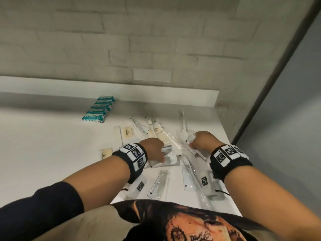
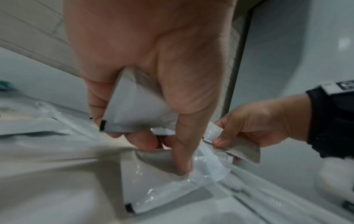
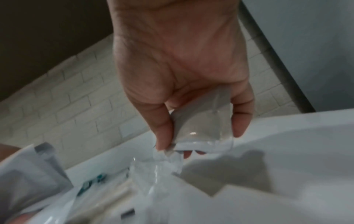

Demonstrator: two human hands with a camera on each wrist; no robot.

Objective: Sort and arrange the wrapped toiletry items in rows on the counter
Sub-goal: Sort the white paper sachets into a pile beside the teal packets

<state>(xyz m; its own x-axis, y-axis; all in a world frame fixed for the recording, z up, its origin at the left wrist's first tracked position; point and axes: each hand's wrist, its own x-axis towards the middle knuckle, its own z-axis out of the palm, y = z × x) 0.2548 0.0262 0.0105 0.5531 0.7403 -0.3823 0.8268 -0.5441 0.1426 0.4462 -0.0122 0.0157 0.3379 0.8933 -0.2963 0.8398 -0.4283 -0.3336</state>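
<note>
My left hand (image 1: 154, 150) grips white sachets (image 2: 134, 109) against its palm, its thumb pressing down on another white sachet (image 2: 168, 186) that lies on the counter. My right hand (image 1: 203, 141) pinches a clear-and-white wrapped packet (image 3: 203, 128) between thumb and fingers, just above the pile; the same right hand (image 2: 249, 125) shows in the left wrist view. Several long clear-wrapped items (image 1: 188, 173) lie scattered between and in front of my hands. Beige soap bars (image 1: 128, 133) and another beige soap bar (image 1: 106, 152) sit to the left.
A row of several teal-and-white packs (image 1: 99, 109) stands at the back left near the backsplash. The white counter (image 1: 43, 145) ends at a right edge (image 1: 231, 171) next to a grey wall. A brick-pattern wall rises behind.
</note>
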